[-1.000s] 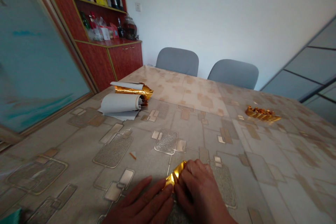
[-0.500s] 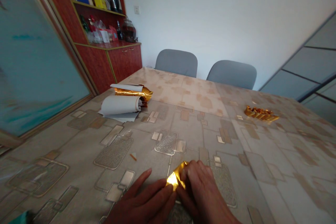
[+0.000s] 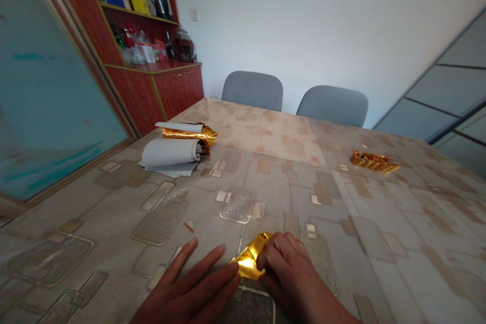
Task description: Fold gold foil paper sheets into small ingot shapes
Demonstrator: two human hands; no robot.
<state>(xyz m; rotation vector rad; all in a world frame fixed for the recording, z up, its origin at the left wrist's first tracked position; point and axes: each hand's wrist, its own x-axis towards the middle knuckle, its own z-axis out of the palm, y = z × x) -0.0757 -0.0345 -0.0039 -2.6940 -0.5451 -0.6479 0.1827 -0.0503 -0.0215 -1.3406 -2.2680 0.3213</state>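
Folded gold foil (image 3: 248,263) on the bench (image 3: 114,212), right hand (image 3: 288,273) grip clamped on it from 3 o'clock. Left hand (image 3: 186,283) open, fingertips just beside it at 9 o'clock. Paper roll (image 3: 169,153) at 11 o'clock.

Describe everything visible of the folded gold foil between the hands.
The folded gold foil is a small, angular piece with sharp creases and a bright metallic shine. It lies on the patterned table cover. The fingers of the right hand press on it, hiding part of it, and the left hand reaches its left side.
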